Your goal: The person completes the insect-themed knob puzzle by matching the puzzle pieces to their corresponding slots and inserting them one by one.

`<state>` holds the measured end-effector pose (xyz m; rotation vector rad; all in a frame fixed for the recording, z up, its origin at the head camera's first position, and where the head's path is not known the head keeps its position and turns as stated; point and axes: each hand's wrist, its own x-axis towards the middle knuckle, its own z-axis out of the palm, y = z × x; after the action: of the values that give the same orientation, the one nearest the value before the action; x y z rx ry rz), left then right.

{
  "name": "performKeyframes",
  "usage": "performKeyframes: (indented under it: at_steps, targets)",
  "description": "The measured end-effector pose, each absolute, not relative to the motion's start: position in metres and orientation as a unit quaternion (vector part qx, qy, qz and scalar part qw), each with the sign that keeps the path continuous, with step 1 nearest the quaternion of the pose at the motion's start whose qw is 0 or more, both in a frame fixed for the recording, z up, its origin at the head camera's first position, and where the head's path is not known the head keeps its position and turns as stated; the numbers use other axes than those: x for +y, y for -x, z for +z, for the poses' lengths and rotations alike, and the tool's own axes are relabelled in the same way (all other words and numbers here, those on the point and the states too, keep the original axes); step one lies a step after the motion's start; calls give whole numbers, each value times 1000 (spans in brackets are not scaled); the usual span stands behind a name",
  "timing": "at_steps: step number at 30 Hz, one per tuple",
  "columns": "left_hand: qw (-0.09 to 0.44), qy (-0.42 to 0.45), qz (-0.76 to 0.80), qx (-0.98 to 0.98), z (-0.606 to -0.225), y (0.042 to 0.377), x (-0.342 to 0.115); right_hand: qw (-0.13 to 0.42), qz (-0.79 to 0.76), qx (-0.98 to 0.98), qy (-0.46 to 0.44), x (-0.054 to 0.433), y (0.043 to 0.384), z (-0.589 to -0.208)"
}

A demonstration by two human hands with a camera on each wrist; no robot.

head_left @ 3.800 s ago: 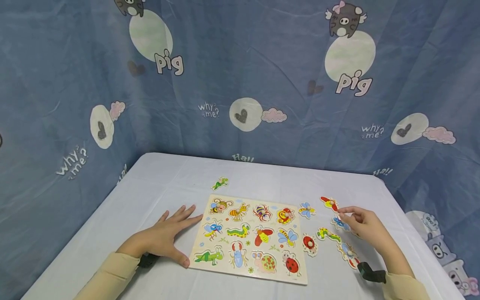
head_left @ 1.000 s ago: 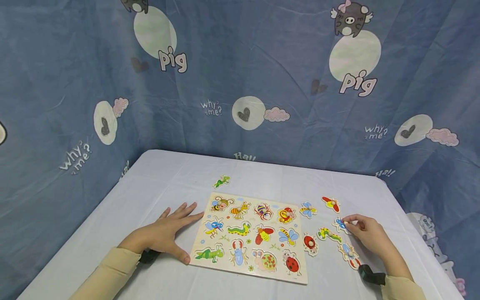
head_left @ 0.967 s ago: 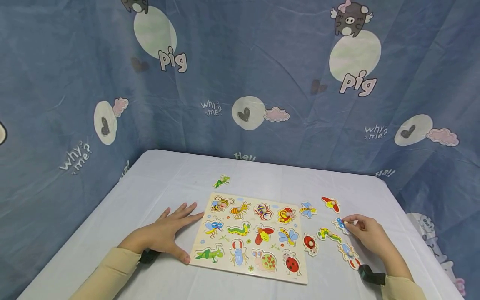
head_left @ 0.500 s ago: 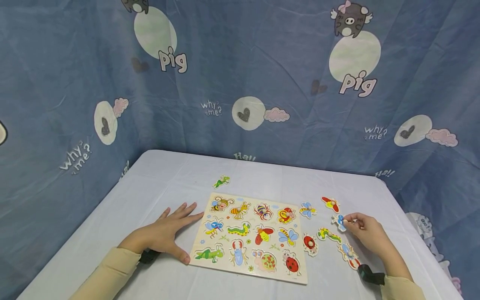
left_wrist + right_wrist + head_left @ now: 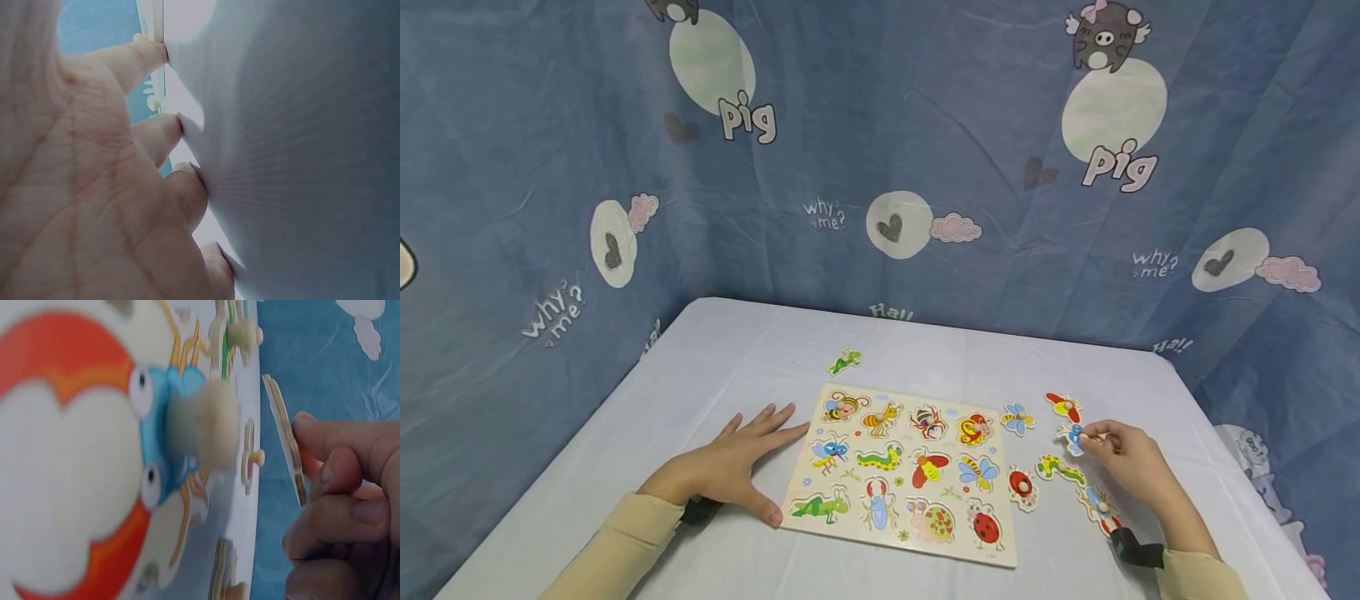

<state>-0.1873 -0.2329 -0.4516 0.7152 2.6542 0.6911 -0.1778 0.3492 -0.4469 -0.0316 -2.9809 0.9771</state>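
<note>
My right hand [image 5: 1120, 454] pinches a blue mosquito puzzle piece [image 5: 1072, 439] between thumb and fingertips. In the right wrist view that piece [image 5: 284, 437] is tilted nearly edge-on, raised off the tablecloth. My left hand [image 5: 733, 467] lies on the table with fingers spread, thumb and forefinger right at the left edge of the wooden insect puzzle board [image 5: 898, 546]. Its palm [image 5: 94, 187] fills much of the left wrist view. Knobbed pieces sit in the board's top row, including a bee [image 5: 842, 407] and a spider [image 5: 928, 422]. The lower rows show printed insects without knobs.
Loose knobbed pieces lie right of the board: a wasp [image 5: 1018, 419], a red firefly [image 5: 1063, 407], a caterpillar [image 5: 1062, 471], a ladybug [image 5: 1022, 487] and a stag beetle [image 5: 1099, 508] under my right wrist. A grasshopper [image 5: 846, 361] lies behind the board. A blue curtain [image 5: 820, 275] hangs behind.
My right hand has gone from beside the firefly to the mosquito piece, pinched it, lifted it and shifted it slightly left. The left hand has stayed in place.
</note>
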Motion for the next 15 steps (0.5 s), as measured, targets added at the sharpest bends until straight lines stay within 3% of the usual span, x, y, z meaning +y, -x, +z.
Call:
performKeyframes:
  at_steps: [15]
  targets:
    - [150,-252,242,925,-451,187,-234,2,319,-948,-14,319,184,-438]
